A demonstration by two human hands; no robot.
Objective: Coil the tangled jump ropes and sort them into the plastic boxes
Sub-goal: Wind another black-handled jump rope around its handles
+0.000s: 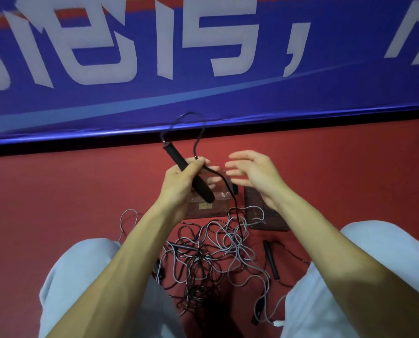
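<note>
Left hand (179, 181) grips the black handle (189, 176); right hand (250, 176), open and holding nothing, should draw even loops (avoiding the floor tangle (211, 259)).

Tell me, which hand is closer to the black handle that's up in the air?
The left. The left hand grips the black handle around its middle. The right hand hovers open just to the handle's right, not touching it.

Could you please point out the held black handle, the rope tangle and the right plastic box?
Handle (204, 191): head view, on its thick lower end.
Rope tangle (201, 257): head view, on the dense knot at its middle.
Right box (269, 226): head view, on its near wall.
</note>
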